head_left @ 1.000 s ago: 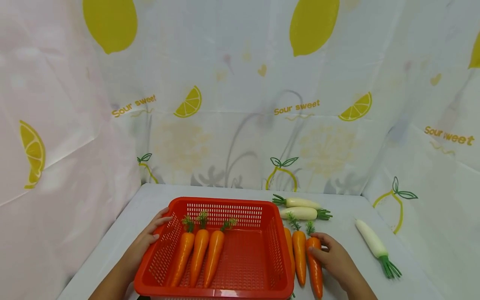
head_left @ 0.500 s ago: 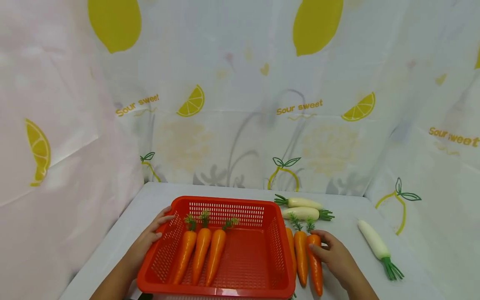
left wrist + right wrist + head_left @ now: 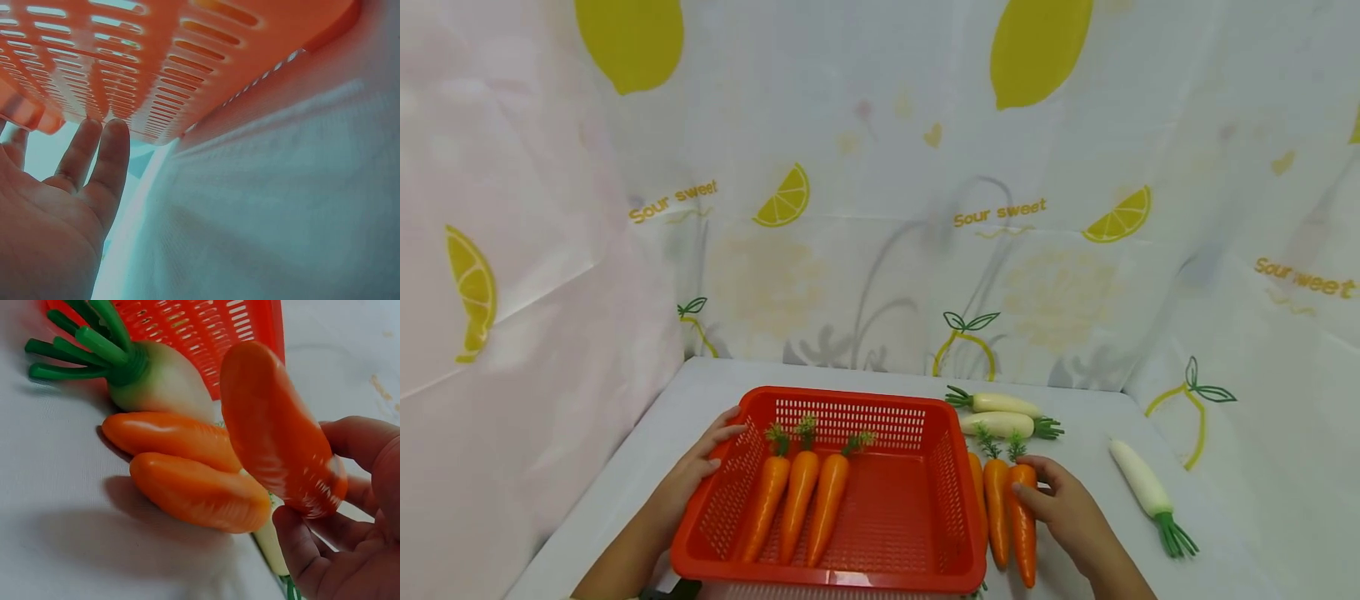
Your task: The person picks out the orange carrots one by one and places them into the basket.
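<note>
Basket (image 3: 891, 504) gripped, carrot (image 3: 1024, 533) pinched

The left hand (image 3: 687, 482) grips its nine o'clock side, fingers slightly parted; three carrots (image 3: 799, 504) lie inside. At its three o'clock, the right hand (image 3: 1069, 506), thumb and fingers partly curled, pinches the carrot.

1. White table (image 3: 1086, 442)
2. Red basket (image 3: 827, 578) on it
3. Two orange carrots (image 3: 200, 495) beside the basket
4. Two white radishes (image 3: 1000, 425) together, farther back
5. Third radish (image 3: 1138, 475) well apart, right
6. Fourth radish (image 3: 165, 381) near the carrots
</note>
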The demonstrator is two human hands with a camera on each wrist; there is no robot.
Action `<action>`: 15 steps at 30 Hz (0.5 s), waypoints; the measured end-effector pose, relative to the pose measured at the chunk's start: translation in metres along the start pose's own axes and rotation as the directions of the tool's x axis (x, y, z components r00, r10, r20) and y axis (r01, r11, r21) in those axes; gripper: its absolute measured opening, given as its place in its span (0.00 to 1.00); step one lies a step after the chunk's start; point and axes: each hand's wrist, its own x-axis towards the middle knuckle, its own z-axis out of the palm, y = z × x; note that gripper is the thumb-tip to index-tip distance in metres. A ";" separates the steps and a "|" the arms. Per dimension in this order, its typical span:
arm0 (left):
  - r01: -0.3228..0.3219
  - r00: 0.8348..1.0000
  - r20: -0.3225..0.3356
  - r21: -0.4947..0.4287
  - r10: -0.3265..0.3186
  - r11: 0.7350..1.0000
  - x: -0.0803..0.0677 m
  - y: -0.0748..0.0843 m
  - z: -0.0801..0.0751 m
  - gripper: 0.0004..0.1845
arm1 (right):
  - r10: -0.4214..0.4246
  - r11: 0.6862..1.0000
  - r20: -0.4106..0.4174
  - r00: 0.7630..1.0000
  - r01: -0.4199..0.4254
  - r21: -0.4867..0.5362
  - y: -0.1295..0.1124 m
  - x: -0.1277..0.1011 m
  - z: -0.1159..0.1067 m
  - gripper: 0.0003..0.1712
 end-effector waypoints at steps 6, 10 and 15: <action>-0.004 1.000 0.000 -0.019 0.004 1.000 -0.001 -0.001 0.000 0.29 | -0.004 0.999 0.000 1.000 0.004 0.033 -0.009 -0.005 0.005 0.32; 0.001 1.000 -0.005 -0.012 -0.001 1.000 -0.001 0.000 0.000 0.29 | -0.016 0.999 0.003 1.000 0.016 0.046 -0.014 -0.009 0.010 0.33; 0.004 1.000 -0.006 -0.003 -0.004 1.000 0.000 0.000 0.001 0.29 | -0.061 0.996 0.020 0.998 0.060 0.060 -0.020 -0.013 0.012 0.33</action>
